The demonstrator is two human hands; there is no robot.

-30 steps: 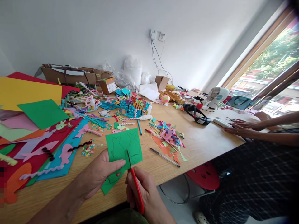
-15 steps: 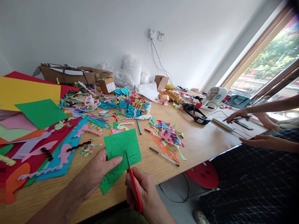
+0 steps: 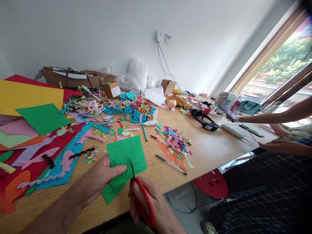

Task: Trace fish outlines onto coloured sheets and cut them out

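My left hand (image 3: 103,177) pinches a piece of green paper (image 3: 124,152) by its left side, thumb on top. Fish outlines are drawn on the paper in dark lines, and its lower edge is cut unevenly. In my right hand (image 3: 148,198) is a pair of red-handled scissors (image 3: 147,203). The dark blades point up and lie at the middle of the paper, between two drawn fish. Whether the blades are parted cannot be made out. Beyond the paper lie a blue pen (image 3: 144,133) and a heap of colourful paper scraps (image 3: 173,139).
Coloured sheets (image 3: 31,97) and cut-out fish with pipe cleaners cover the left. A clear pen (image 3: 171,164) lies near the front edge. At right, another person's arm (image 3: 273,117) reaches over a power strip (image 3: 232,130) beside a black headset (image 3: 204,120). Boxes (image 3: 110,89) line the wall.
The scissors' handles have spread apart, and the green paper has shifted slightly left. The other person's hand has moved from the power strip towards the white fan.
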